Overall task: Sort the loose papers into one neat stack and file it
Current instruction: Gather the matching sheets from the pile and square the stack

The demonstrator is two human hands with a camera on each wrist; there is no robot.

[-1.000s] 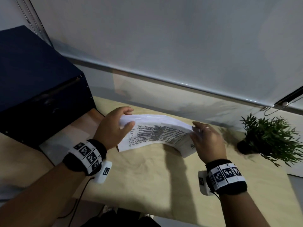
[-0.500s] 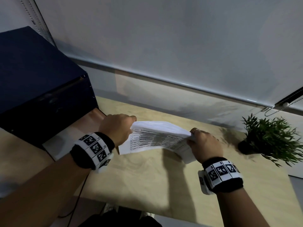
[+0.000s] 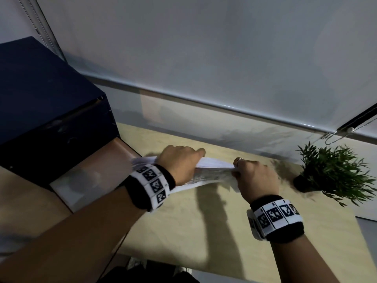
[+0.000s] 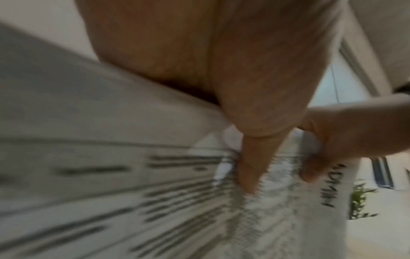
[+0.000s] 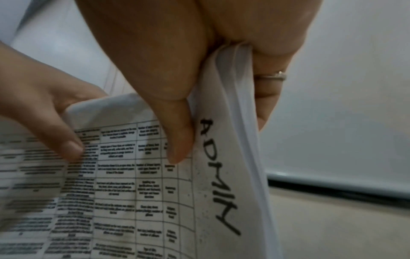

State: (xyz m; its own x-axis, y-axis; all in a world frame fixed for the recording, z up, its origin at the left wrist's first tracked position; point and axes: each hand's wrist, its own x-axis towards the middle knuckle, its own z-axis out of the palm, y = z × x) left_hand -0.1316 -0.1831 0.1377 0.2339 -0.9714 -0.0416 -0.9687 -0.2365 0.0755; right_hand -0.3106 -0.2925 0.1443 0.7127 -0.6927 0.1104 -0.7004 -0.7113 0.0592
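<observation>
your left hand (image 3: 179, 164) and right hand (image 3: 256, 178) both grip the paper stack (image 3: 212, 170) by opposite ends, thumbs on the printed face, knuckles up, holding it bowed above the desk (image 3: 204, 231).

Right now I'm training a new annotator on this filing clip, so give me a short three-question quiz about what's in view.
1. True or false: both hands grip the paper stack.
2. Which word is handwritten along the top sheet's margin? A) ADMIN B) SALES C) LEGAL
3. What stands on the table beyond the right hand?

Key: 1. True, the left hand and right hand each hold one end. 2. A. 3. A small potted plant.
</observation>
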